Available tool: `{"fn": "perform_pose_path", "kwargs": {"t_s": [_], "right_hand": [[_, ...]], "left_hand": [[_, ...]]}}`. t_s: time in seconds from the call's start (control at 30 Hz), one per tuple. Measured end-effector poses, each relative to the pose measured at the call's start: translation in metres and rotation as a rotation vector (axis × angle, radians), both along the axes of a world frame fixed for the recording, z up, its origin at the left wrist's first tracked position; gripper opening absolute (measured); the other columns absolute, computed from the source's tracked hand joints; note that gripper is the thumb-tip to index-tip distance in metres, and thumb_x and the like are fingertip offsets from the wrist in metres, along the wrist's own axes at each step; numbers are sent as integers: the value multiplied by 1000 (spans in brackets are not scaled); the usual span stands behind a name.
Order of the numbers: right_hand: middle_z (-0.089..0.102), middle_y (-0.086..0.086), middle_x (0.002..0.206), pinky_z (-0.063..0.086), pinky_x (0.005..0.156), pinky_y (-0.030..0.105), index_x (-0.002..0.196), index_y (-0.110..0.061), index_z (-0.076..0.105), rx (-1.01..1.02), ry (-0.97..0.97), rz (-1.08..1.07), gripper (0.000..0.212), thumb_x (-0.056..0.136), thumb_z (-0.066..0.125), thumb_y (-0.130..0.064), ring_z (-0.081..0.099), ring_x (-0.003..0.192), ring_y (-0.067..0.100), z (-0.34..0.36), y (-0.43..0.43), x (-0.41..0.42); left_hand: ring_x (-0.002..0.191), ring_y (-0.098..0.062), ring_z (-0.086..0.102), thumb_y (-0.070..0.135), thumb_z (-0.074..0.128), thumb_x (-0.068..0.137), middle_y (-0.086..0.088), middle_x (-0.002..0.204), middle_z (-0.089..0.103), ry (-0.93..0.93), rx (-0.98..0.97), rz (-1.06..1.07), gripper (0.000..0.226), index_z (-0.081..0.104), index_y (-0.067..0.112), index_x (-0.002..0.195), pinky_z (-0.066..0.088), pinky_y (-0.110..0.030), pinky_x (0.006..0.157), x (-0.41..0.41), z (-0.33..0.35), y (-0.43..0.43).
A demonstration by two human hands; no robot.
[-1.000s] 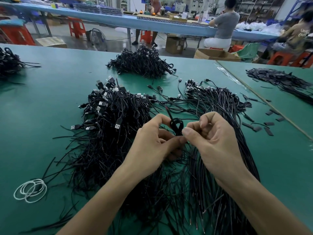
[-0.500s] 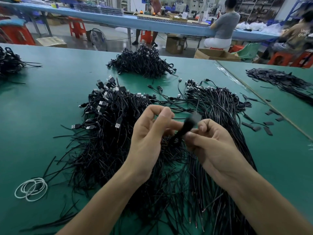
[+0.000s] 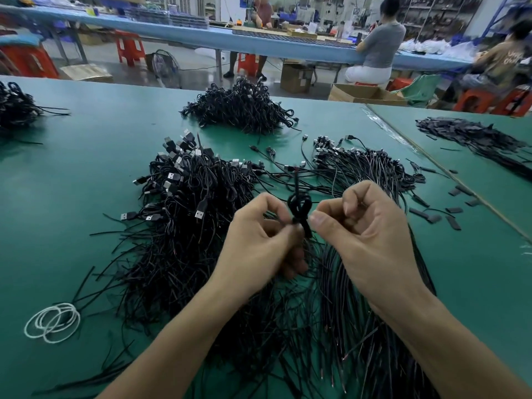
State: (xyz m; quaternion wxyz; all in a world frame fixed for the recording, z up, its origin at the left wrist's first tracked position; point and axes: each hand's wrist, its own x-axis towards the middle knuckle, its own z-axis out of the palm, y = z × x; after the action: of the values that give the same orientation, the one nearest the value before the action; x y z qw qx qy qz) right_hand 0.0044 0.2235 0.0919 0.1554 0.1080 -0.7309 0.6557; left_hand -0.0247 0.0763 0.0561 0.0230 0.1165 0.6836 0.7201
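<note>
Over the middle of the green counter (image 3: 72,197), in the head view, a black cable (image 3: 299,204) is wound into a small loop and held up between both hands, just above the loose piles (image 3: 187,197). The left hand (image 3: 259,240) has a narrow grip, thumb and forefinger pinching the cable at the loop's waist. The right hand (image 3: 365,234) is curled, and its thumb tip closes on the same waist from the other side. One end of the cable sticks up beyond the loop. The step looks like bundling. To do it well, the left pinch should hold firm at the waist while the right hand winds the free tail tight and close, so the loop cannot spring open. Finished bundles probably belong on the far heap (image 3: 241,108).
</note>
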Motion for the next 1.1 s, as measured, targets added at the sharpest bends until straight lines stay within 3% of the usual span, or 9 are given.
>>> {"fn": "perform_pose_path", "kwargs": {"t_s": [0.13,0.23,0.4,0.53,0.67,0.77,0.87,0.97,1.1], "right_hand": [[67,0,74,56,72,21,79,-15,41,-51,-75,41,38,85,66,12,66,75,12,-8,-2,-2],[66,-7,69,54,71,17,78,-14,40,-88,-123,56,37,85,65,13,64,72,3,-14,0,-6],[65,3,74,54,70,22,77,-15,40,150,-81,79,37,85,69,8,62,72,8,-17,5,-5],[65,10,75,54,64,32,76,-14,40,249,-111,43,37,85,73,1,59,70,16,-21,10,-8],[65,1,69,50,61,19,76,-16,42,-78,-350,104,37,83,71,6,59,66,9,-34,18,-15],[68,5,71,52,58,23,83,-12,51,-235,-526,203,23,82,71,-3,62,64,13,-44,29,-22],[74,2,91,55,76,30,99,-15,63,360,-502,-83,9,93,68,-20,68,84,17,-60,55,-36],[58,7,119,49,93,37,126,-13,56,988,-546,-382,34,98,60,-32,56,109,25,-78,84,-42],[57,8,107,49,82,37,123,-9,54,1154,-626,-464,29,100,54,-27,55,98,26,-97,95,-40]], "left_hand": [[53,-14,66,2,52,98,-4,61,68,-108,228,-6,12,52,10,90,57,-28,52,-2,9,-5],[62,-21,67,26,48,91,-10,64,66,-218,356,-60,21,59,9,86,56,-31,54,-4,14,-6],[70,-27,69,61,74,70,-7,72,69,-171,111,-79,54,62,11,88,57,-34,57,-6,9,-8],[62,-15,61,27,84,71,-4,70,69,-109,2,-81,32,61,12,87,49,-21,53,-9,1,-10],[64,-11,64,12,87,74,-3,74,74,18,-74,-101,32,62,23,89,53,-22,64,-12,-8,-10],[65,-9,67,16,87,75,3,77,74,132,-248,-61,33,61,35,86,56,-25,67,-13,-12,-8],[68,-1,71,17,85,77,8,77,75,234,-348,106,31,60,31,88,57,-18,66,-24,-7,-13],[69,4,68,20,82,80,12,76,68,306,-391,383,32,53,31,85,56,-13,61,-50,6,-26],[87,-24,67,22,75,88,-4,98,61,278,-595,558,19,57,19,91,60,-43,78,-95,8,-49]]}}
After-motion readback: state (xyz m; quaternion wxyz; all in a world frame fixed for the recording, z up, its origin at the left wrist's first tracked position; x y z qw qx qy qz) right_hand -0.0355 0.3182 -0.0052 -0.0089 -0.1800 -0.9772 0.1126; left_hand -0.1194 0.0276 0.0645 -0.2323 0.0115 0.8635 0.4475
